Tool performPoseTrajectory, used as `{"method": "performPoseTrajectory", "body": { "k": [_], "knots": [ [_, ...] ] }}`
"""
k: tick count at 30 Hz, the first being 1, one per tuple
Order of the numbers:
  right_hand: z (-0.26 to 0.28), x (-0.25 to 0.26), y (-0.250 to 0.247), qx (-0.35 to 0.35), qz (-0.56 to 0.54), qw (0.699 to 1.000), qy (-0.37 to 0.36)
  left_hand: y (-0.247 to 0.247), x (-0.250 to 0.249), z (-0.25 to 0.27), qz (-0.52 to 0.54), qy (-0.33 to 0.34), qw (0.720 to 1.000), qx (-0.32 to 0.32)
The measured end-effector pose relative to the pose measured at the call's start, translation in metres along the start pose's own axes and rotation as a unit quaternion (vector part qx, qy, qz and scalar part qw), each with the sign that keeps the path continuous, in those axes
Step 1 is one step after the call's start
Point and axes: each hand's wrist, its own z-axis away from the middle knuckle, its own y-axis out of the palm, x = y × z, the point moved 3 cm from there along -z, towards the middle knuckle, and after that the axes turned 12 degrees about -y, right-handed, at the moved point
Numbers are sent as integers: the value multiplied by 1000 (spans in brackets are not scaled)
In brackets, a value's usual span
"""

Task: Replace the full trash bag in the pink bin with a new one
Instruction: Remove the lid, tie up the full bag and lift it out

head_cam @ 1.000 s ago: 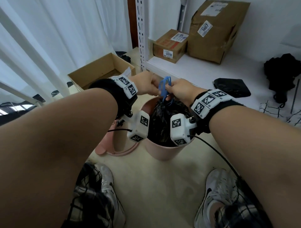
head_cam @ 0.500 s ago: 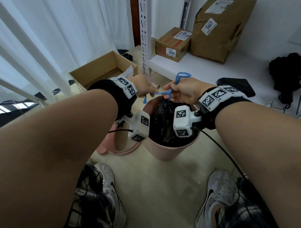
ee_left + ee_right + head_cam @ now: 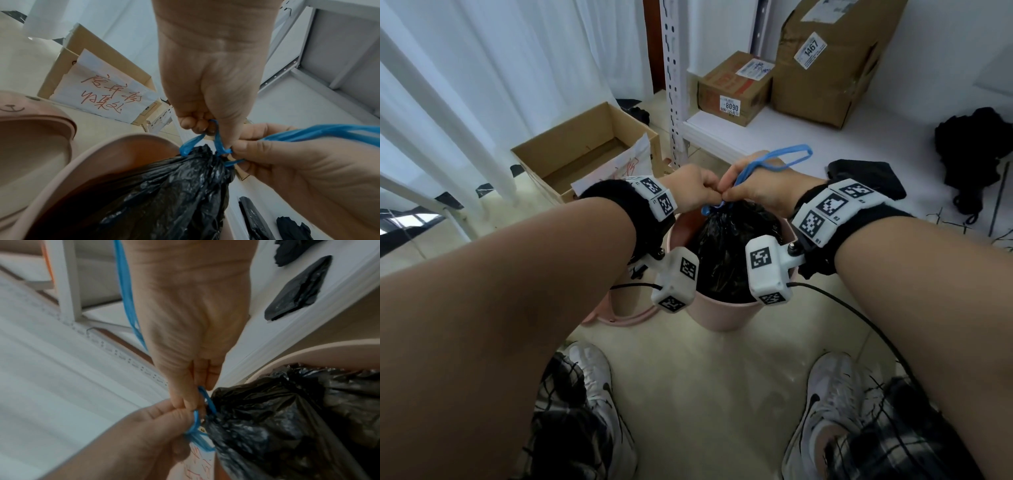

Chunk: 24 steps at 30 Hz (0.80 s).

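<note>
- Nearest, I see both forearms reaching forward and slightly down, wrists angled inward so the two hands meet knuckle to knuckle.
- My left hand (image 3: 697, 190) is curled tight, thumb and fingers pinching a short loop of the blue drawstring (image 3: 218, 139) right at the bag's neck.
- My right hand (image 3: 763, 186) is also curled, pinching the drawstring just beside the left fingertips; a long blue loop runs from it over the back of that hand.
- Directly below the hands, the black trash bag (image 3: 726, 250) has its top gathered into a tight neck, and its body sits inside the pink bin (image 3: 722, 313).
- Left of the left wrist, a pink lid (image 3: 35, 129) lies on the floor.
- Beyond the left hand stands an open cardboard box (image 3: 585, 150); beyond the right hand, a folded black bag (image 3: 866, 176) lies on a white shelf (image 3: 808, 137).
</note>
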Motion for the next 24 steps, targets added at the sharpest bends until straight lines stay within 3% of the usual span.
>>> {"method": "performPoseTrajectory", "body": {
  "k": [10,15,19,24],
  "knots": [
    [4,3,3,-17,242,967,-79,8,2,-3,-7,-46,999,-6],
    [9,-4,10,-38,324,944,-58,10,0,-1,53,-41,998,-1],
    [15,-7,16,-71,313,944,-71,4,-1,4,118,-29,992,40],
    [14,-9,19,-123,226,964,-67,-2,0,4,88,6,996,17]
  ]
}}
